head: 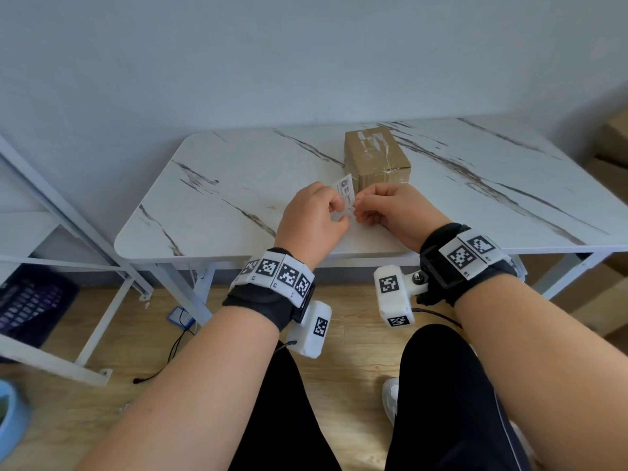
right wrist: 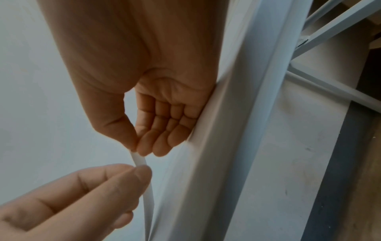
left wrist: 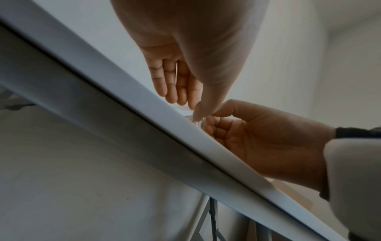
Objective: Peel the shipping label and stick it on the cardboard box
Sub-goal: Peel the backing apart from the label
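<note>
Two hands, left hand and right hand pinching one shipping label (printed), one cardboard box beyond

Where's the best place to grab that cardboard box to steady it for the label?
Probably grip the cardboard box across its two long side faces, coming from above. It stands free on the table, its top bare for the shipping label that both hands pinch.

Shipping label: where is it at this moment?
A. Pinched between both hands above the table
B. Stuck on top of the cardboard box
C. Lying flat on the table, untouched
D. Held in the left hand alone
A: the shipping label is pinched by the left hand and the right hand in front of the cardboard box.
</note>
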A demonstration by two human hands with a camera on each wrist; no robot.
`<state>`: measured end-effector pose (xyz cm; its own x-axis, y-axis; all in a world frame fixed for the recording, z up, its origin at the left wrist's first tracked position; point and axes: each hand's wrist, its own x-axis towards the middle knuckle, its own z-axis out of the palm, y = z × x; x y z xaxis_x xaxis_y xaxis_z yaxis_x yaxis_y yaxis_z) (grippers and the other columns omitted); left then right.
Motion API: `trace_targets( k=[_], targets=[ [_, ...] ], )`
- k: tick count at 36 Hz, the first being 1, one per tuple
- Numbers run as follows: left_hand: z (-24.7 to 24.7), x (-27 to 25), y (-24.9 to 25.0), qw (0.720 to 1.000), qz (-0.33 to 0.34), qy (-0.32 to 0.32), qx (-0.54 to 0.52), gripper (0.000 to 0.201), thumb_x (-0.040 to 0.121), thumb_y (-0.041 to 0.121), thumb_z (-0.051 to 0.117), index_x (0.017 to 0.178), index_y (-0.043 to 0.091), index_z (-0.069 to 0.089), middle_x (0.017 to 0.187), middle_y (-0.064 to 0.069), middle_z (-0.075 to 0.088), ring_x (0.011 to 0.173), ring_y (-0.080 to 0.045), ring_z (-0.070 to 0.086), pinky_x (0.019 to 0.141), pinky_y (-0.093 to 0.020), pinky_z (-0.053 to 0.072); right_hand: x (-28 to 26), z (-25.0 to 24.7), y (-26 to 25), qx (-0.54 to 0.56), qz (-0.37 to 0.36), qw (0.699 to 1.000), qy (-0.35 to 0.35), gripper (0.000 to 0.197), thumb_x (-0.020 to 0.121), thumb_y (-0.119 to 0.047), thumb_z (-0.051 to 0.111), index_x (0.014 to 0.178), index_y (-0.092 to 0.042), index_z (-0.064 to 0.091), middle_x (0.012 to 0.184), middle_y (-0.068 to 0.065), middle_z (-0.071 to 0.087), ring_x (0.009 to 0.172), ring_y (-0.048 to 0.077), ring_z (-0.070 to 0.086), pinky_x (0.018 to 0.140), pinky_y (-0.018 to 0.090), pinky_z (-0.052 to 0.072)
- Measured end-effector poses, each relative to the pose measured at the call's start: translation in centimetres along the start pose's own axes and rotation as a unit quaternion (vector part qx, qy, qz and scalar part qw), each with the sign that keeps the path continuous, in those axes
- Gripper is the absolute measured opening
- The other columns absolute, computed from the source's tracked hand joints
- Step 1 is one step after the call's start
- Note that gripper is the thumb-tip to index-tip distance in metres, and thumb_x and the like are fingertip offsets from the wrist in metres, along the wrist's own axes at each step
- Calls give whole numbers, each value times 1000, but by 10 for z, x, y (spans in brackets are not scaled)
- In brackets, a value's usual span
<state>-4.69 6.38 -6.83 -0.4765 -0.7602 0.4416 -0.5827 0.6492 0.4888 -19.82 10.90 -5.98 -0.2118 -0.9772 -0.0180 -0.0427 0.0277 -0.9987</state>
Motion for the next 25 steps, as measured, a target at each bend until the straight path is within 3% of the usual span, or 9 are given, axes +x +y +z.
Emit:
trace_targets(
  k=[6,14,21,25],
  targets=[
    [-4,0,4,999,28,14,30,6,80,12,63,77,8,67,82,-4,64,80,-20,59,69,-33,51,-1,0,-1,-4,4,1000,-4,16,85,3,59,73,-6,64,62,7,63,59,16,56,64,26,45],
    [-6,0,5,998,30,10,45,7,79,11,60,74,8,64,79,-4,61,77,-20,56,65,-29,47,-1,0,0,-10,1,1000,2,15,84,3,60,72,-5,66,65,10,62,60,18,55,65,27,45],
    [-4,-1,5,999,28,0,37,8,80,12,62,77,9,68,82,-2,64,81,-20,58,69,-32,50,0,2,1,-47,-10,999,13,16,85,-2,60,70,-6,66,63,7,61,58,16,53,63,27,45],
    [-6,-1,8,1000,8,0,-2,9,78,15,64,80,13,72,85,0,65,80,-15,59,69,-26,49,1,1,2,-60,-12,998,14,16,85,-4,61,70,-6,66,63,6,60,59,16,53,63,27,44]
  ],
)
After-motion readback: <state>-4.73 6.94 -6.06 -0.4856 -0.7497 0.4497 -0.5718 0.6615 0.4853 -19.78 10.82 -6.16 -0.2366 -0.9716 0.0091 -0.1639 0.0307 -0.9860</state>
